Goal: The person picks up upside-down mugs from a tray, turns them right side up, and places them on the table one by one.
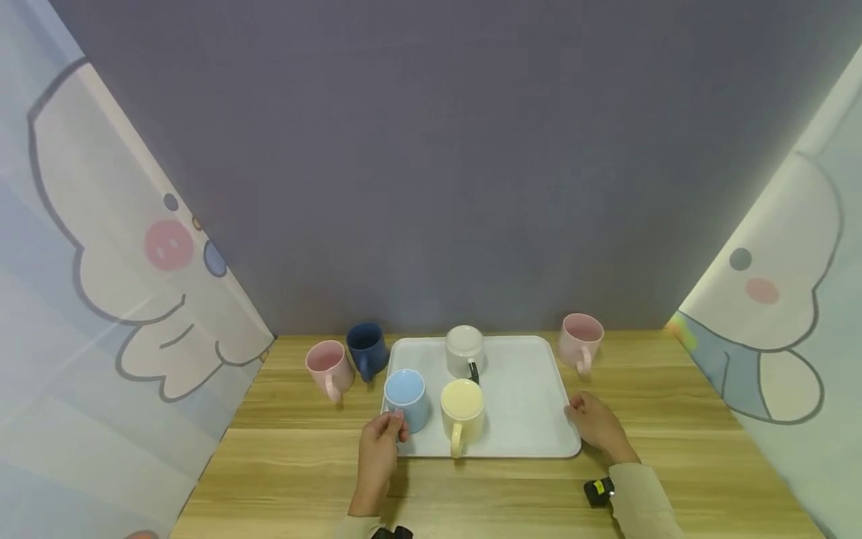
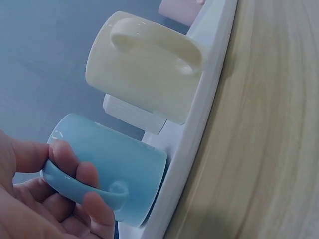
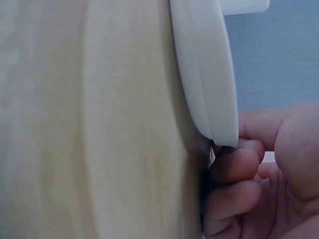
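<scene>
My left hand holds the handle of a light blue mug, its fingers curled round the handle in the left wrist view. This mug stands upright at the left end of a white tray. Beside it on the tray is a pale yellow mug, handle towards me. Behind the yellow mug stands a white mug with a dark handle. At the tray's right edge, my right hand pinches the rim between thumb and fingers.
On the wooden table, left of the tray, stand a pink mug and a dark blue mug. Another pink mug is beyond the tray's right side. A grey wall rises behind, with patterned cloth at both sides.
</scene>
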Available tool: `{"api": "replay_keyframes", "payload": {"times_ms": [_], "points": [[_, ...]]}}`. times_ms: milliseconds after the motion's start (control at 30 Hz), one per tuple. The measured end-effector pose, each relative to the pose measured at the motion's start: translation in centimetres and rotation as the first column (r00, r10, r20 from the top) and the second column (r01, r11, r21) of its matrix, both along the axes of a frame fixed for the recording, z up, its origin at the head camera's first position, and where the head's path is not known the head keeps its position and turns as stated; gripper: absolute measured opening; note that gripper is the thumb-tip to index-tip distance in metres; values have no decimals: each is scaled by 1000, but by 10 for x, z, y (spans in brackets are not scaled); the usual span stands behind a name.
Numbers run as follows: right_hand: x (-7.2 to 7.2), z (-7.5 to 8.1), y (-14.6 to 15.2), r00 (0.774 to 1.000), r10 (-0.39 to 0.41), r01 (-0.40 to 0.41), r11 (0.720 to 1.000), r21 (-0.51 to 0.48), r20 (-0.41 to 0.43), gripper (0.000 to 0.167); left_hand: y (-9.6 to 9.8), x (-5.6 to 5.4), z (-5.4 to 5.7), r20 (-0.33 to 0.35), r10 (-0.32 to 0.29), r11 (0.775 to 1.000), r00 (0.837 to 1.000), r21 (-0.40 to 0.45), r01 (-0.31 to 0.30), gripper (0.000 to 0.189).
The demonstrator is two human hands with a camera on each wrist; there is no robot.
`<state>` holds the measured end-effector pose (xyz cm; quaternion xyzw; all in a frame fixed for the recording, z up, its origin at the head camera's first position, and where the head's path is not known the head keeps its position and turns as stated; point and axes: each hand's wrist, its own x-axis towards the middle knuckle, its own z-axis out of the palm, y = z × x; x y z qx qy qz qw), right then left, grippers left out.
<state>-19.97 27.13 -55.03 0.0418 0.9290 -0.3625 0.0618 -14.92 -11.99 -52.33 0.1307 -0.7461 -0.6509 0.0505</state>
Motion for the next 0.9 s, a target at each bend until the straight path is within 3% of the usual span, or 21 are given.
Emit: {"api": "replay_keyframes", "payload": {"times_ms": [333,567,900], "points": [[1,-1,-3,1000,-11,11,1000,-16,-5,26,3,-3,5,-42,4,1000,999,-30,-6,37],[-1,-6,-4,1000,-12,12,1000,-9,-20,25,7,-11,22,-103,37,996,994,-75,-45,35],[0,-4,-2,1000,-26,26,1000,7,-13,24,9,-28,41,-132,43,993,990,-102,-57,36]]}}
